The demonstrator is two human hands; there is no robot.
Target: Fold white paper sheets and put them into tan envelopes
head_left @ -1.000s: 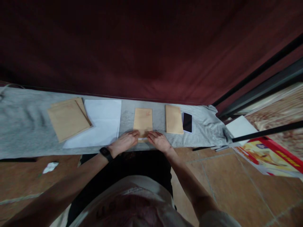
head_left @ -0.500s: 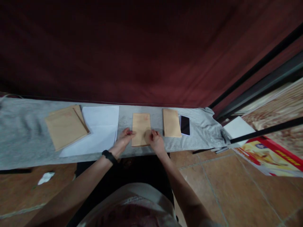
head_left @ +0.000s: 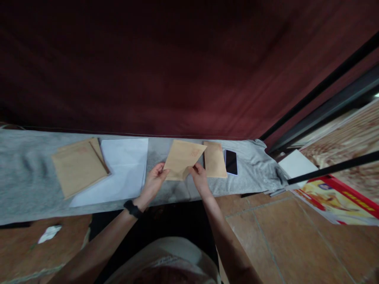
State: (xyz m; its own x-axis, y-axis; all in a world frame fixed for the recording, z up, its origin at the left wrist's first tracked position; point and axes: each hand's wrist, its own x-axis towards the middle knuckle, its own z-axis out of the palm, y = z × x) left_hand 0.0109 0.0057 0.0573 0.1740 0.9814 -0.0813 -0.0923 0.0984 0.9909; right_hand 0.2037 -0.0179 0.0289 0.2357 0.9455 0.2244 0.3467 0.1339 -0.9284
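Observation:
Between my two hands a brown paper envelope [head_left: 184, 156] is lifted and tilted, with small reddish print near its upper right corner. My left hand [head_left: 155, 178] pinches its left edge between thumb and fingers. My right hand [head_left: 199, 177] grips its lower right side, where the paper bends. Just right of it lies a stack of brown envelopes [head_left: 215, 161], with a dark-screened phone [head_left: 231, 162] beside that. To my left, white paper sheets [head_left: 126, 169] lie partly under a pile of larger brown envelopes [head_left: 79, 167].
A grey cloth [head_left: 26, 173] covers the long narrow table. Behind it hangs a dark red curtain [head_left: 166, 79]. Black metal bars [head_left: 334, 167] and a red-and-yellow box [head_left: 340, 199] stand at the right. A white scrap [head_left: 49, 234] lies on the tiled floor.
The envelope between my hands was lying flat and straight; now it is raised and slanted, its top shifted right. Both hands have closed on it. The view has shifted slightly.

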